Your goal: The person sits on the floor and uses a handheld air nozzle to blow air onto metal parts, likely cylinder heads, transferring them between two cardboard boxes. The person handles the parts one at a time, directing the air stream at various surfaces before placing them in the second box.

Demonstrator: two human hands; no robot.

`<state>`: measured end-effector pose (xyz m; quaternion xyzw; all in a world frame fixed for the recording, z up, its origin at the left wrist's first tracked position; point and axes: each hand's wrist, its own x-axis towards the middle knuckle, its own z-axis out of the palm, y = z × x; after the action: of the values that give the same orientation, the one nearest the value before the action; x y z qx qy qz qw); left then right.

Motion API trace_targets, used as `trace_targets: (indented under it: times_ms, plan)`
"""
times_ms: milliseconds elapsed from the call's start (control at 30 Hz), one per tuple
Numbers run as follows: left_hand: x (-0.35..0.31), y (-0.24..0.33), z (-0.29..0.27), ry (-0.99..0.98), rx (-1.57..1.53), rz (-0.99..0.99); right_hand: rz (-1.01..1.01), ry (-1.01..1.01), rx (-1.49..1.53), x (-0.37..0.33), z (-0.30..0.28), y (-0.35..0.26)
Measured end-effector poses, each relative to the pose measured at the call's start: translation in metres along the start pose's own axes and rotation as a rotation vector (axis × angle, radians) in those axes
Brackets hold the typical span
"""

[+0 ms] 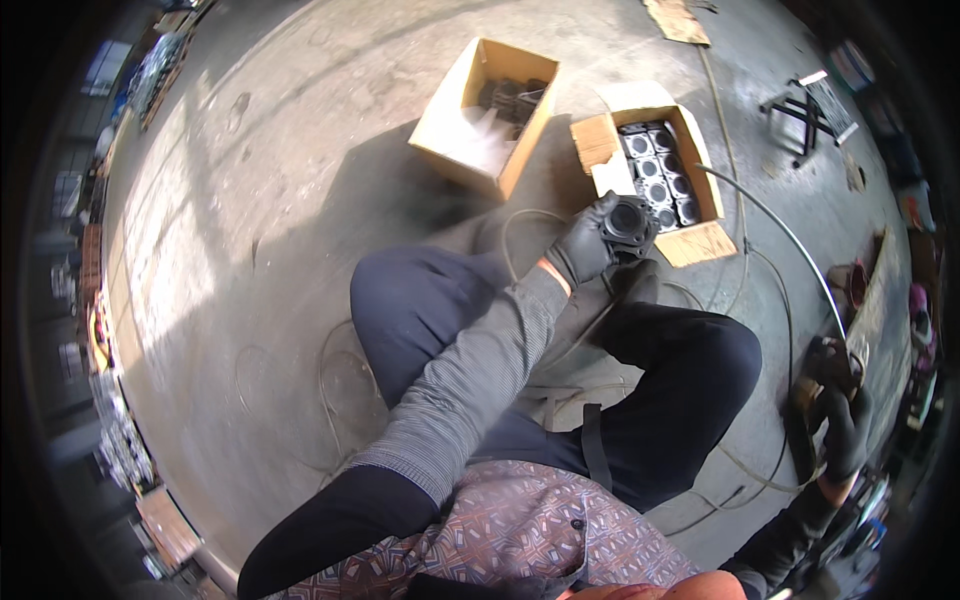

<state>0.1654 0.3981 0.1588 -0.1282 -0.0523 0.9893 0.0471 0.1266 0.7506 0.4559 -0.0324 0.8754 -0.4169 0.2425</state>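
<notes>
My left hand, in a dark grey glove, is closed on a black metal part with a round opening and a flanged outline. It is held up just in front of an open cardboard box packed with rows of similar black parts. Far out to the right, my right hand, also gloved, is closed around something dark. What it grips is too small and shaded to make out. A pale curved hose runs down to a brownish thing right by that hand.
A second open cardboard box holds dark parts and whitish wrapping. Thin hoses loop over the concrete floor around my legs. A small black stand is at the far right, and a reddish bucket stands beyond my right hand.
</notes>
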Motion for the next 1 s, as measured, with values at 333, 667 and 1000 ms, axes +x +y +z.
trace_targets:
  times_ms: [333, 667, 1000]
  plan:
    - [0.009, 0.201, 0.083, -0.049, 1.095, 0.154, -0.136, -0.137, 0.190, 0.116, 0.028, 0.028]
    - [0.078, 0.399, -0.025, 0.670, 1.647, 0.523, 0.043, -0.204, 0.252, 0.232, 0.120, 0.095]
    - [0.194, 0.430, -0.130, 0.743, 1.931, 0.828, 0.178, -0.167, 0.204, 0.276, 0.145, 0.086]
